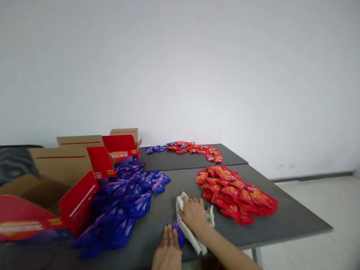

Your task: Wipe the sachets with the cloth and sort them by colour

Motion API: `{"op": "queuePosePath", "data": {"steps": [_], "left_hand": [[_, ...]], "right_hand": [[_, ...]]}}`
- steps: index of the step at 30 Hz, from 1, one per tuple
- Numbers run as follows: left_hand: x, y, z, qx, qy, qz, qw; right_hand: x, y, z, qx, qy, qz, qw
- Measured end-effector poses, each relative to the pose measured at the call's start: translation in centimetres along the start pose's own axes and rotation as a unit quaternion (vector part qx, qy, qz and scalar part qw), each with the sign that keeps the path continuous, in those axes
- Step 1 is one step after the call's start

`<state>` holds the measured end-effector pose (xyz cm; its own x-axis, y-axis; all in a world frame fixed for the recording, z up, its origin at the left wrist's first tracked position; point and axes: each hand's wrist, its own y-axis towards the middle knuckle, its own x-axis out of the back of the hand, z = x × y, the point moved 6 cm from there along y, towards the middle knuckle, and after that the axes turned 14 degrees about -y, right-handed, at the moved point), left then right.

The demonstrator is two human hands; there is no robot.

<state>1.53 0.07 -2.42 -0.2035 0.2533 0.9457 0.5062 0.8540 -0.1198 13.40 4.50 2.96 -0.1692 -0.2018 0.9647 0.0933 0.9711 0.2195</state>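
A white cloth (190,235) lies crumpled near the front edge of the dark table (174,180). On top of it rests my right hand (194,215), its fingers bent and pressed onto the fabric. Just left of the cloth, a blue packet (179,234) shows partly, between the cloth and my left hand. My left hand (168,247) lies flat on the table with its fingers straight and side by side, touching or very near that packet. Nothing shows in its grasp.
A large pile of blue packets (120,210) lies left, beside open red cartons (81,198). A pile of red packets (236,193) sits right. Farther back are scattered red packets (197,149) and blue packets (154,149), before a white wall (180,75).
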Motion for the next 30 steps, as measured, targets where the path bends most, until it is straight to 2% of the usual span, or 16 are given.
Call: {"op": "queuePosePath", "data": {"steps": [2,6,8,10,13,14,18,21,23,25,28,30], "left_hand": [[-0.6,0.3,0.6,-0.005,0.009,0.006,1.0],[-0.8,0.2,0.9,-0.028,0.011,0.008,1.0],[-0.4,0.0,0.8,-0.022,0.008,0.028,0.999],[0.6,-0.5,0.3,-0.019,0.011,0.036,0.999],[2.9,-1.4,-1.2,-0.035,0.004,-0.015,0.999],[3.6,-1.7,-1.6,-0.033,-0.004,-0.036,0.999],[4.6,-1.7,-2.0,0.003,-0.032,-0.105,0.994],[4.9,-1.1,-0.6,0.034,-0.077,-0.168,0.982],[5.1,-0.6,1.2,0.045,-0.166,-0.201,0.964],[5.4,-0.2,3.2,0.027,-0.295,-0.228,0.927],[5.5,0.3,5.7,-0.005,-0.465,-0.237,0.853],[4.7,0.6,6.8,0.016,-0.545,-0.211,0.811]], "right_hand": [[0.4,0.0,0.0,0.003,-0.006,0.003,1.0],[1.4,-2.3,2.2,0.087,0.002,-0.018,0.996],[1.4,-2.7,2.6,0.073,-0.002,-0.017,0.997],[1.2,-2.1,1.7,0.018,-0.021,-0.014,1.0],[1.1,-0.6,-1.2,-0.084,-0.041,0.013,0.996],[1.3,-0.3,-2.0,-0.097,-0.035,0.009,0.995],[3.3,-1.1,-3.3,-0.096,0.037,0.013,0.995],[5.8,-3.4,-2.8,-0.082,0.108,-0.017,0.991],[7.0,-4.9,-1.8,-0.057,0.148,-0.044,0.986],[7.4,-6.0,-0.2,-0.012,0.168,-0.062,0.984],[6.0,-6.1,2.7,0.081,0.164,-0.063,0.981],[4.1,-4.9,3.9,0.109,0.149,-0.035,0.982]]}}
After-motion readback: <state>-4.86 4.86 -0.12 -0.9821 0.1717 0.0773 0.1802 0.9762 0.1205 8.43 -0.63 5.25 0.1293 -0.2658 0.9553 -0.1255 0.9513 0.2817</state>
